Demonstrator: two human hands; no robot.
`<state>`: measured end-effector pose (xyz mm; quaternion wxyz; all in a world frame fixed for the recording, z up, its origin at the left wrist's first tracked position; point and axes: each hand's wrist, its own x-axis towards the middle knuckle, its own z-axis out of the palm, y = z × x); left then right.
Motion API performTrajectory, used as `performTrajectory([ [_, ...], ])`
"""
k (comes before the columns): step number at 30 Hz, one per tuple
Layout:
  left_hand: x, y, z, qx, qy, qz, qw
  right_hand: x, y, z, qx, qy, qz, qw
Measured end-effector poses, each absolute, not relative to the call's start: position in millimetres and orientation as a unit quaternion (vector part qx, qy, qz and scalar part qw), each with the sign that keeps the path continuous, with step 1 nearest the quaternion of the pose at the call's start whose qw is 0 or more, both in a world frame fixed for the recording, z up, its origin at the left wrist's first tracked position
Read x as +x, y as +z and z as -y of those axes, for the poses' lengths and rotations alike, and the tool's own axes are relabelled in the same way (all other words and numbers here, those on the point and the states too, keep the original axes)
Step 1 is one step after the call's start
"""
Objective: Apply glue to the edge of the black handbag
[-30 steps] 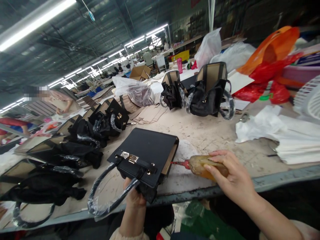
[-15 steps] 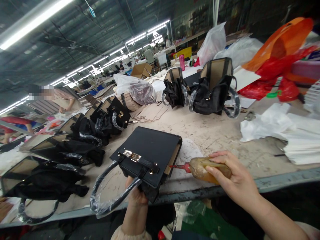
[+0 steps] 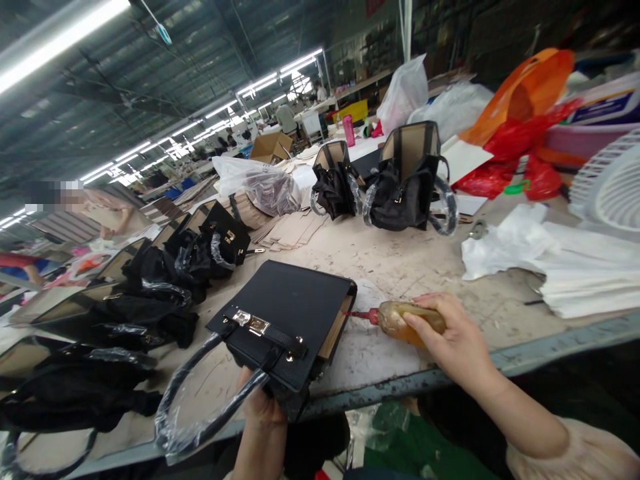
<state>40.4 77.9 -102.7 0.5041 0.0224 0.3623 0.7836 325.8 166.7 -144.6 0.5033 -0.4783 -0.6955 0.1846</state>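
Observation:
A black handbag [image 3: 295,300] lies flap up near the table's front edge, with gold-coloured hardware and a plastic-wrapped handle [image 3: 173,393] hanging toward me. My left hand [image 3: 263,403] reaches beneath its near side and grips it there, fingers mostly hidden by the bag. My right hand [image 3: 457,333] is closed around a plastic squeeze bottle [image 3: 400,323] of amber liquid, probably glue. The bottle's thin red nozzle [image 3: 361,315] points left, its tip at the open right side of the bag, where a tan inner panel [image 3: 334,330] shows. Whether the tip touches cannot be made out.
Several unfinished black bags [image 3: 115,320] line the left side; two more [image 3: 405,180] stand at the back. White sheets [image 3: 590,267] and a white fan [image 3: 613,183] are at right. Flat tan pieces [image 3: 290,230] lie mid-table. A co-worker [image 3: 107,210] stands far left.
The nozzle tip has shifted along the bag's right side, away from me. My view has turned slightly right, bringing more of the fan in. Both hands keep their holds.

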Motion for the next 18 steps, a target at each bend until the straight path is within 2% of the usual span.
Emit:
performTrajectory([
  [5, 34.2, -113.0, -76.0, 0.066, 0.768, -0.312, 0.555, 326.6, -147.4, -171.4, -0.497, 0.178, 0.685, 0.503],
  [10, 37.5, -108.3, -78.1, 0.009, 0.775, -0.396, 0.492, 326.8, -151.8, -175.7, -0.513, 0.187, 0.676, 0.496],
  [15, 42.8, -98.4, -80.7, 0.01, 0.755, -0.417, 0.506, 326.0, -149.1, -167.4, -0.533, 0.29, 0.651, 0.456],
  [18, 44.5, -97.3, -80.7, 0.003, 0.762, -0.443, 0.472, 324.8, -143.3, -158.6, -0.534, 0.368, 0.633, 0.423],
])
